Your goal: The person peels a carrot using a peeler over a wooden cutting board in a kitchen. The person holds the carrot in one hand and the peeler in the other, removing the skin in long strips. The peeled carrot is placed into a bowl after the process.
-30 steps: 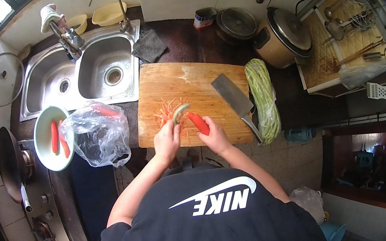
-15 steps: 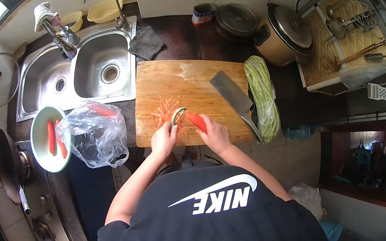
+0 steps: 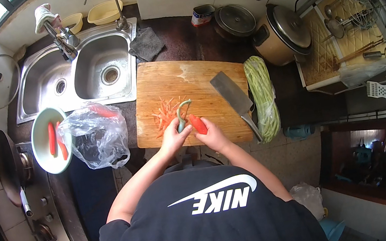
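Note:
Over the near edge of the wooden cutting board (image 3: 191,77), my left hand (image 3: 173,138) is closed around a pale green curved peeler (image 3: 181,113). My right hand (image 3: 214,136) grips an orange-red carrot (image 3: 198,124) from the near side. Peeler and carrot are close together but look apart, with the carrot's lower end hidden by my fingers. A loose heap of thin orange peelings (image 3: 165,111) lies on the board just beyond my left hand. To the right, a cleaver (image 3: 232,93) rests flat, its handle reaching past the board's near right corner.
Long green beans (image 3: 263,101) in plastic lie along the board's right edge. At left are a pale bowl (image 3: 45,163) with carrots and a clear plastic bag (image 3: 100,148) with something red inside. A double sink (image 3: 73,109) and grey cloth (image 3: 146,44) sit beyond; a rice cooker (image 3: 275,45) stands at right.
The peeler has turned upright in my left hand, away from the peelings. My right hand has drawn the carrot slightly nearer to me and tilted it more upright.

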A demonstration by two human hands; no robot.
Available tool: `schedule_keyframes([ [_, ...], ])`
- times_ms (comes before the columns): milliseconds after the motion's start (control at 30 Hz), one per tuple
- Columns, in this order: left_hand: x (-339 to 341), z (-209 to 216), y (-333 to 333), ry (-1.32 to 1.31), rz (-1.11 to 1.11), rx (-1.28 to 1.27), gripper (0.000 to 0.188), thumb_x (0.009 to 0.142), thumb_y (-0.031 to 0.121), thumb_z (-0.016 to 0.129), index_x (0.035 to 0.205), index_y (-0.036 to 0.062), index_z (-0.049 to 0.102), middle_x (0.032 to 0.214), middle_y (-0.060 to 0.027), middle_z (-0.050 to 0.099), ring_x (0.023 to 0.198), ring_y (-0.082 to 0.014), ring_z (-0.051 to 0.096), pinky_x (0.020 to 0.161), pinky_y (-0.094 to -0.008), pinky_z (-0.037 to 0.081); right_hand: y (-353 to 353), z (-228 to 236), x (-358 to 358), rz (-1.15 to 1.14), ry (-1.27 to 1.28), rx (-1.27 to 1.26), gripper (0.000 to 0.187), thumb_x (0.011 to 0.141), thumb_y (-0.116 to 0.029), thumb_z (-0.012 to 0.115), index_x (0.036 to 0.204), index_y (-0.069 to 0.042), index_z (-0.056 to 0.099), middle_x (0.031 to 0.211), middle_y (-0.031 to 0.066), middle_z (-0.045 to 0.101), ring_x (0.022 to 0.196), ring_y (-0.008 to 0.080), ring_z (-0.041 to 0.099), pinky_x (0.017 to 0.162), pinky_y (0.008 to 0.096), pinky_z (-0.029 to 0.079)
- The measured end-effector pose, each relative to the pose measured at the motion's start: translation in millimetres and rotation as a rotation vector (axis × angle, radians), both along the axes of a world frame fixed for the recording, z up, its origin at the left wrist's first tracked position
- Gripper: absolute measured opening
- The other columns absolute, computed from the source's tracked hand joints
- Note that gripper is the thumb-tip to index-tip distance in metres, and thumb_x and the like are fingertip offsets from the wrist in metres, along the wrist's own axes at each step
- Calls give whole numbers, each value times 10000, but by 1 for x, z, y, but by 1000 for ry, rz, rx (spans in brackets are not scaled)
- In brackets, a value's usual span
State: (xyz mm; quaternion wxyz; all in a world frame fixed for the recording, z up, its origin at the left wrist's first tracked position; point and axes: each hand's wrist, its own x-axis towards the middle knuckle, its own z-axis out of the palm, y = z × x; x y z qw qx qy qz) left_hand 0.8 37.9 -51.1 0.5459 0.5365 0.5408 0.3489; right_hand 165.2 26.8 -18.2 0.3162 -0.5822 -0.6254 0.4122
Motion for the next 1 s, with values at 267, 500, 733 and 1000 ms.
schedule_keyframes([
  [267, 2, 38, -16, 681, -101, 529, 129, 873, 192, 513, 883, 64, 496, 720, -126, 565, 627, -304, 587, 535, -411, 474, -2, 16, -4, 39, -628, 76, 311, 767, -303, 645, 960, -84, 538, 709, 156, 632, 666, 337, 623, 578, 438, 476],
  [500, -2, 28, -11, 797, -125, 335, 152, 889, 211, 488, 892, 59, 489, 730, -146, 583, 643, -334, 598, 549, -439, 471, -11, 2, -2, 50, -633, 143, 282, 742, -257, 653, 887, -66, 504, 727, 152, 624, 681, 334, 619, 590, 435, 478],
  [733, -17, 18, -11, 777, -2, 272, 195, 916, 247, 449, 894, 55, 474, 716, -161, 590, 647, -349, 599, 554, -444, 473, -7, 9, -1, 50, -666, 150, 301, 744, -250, 657, 898, -62, 479, 732, 151, 618, 687, 330, 617, 601, 431, 477],
  [1000, -1, 38, -18, 680, -41, 435, 139, 886, 196, 497, 928, 64, 493, 723, -144, 572, 658, -332, 589, 576, -430, 467, -9, 8, -3, 88, -584, 219, 282, 749, -221, 631, 950, -55, 524, 786, 167, 617, 698, 346, 612, 629, 433, 484],
])
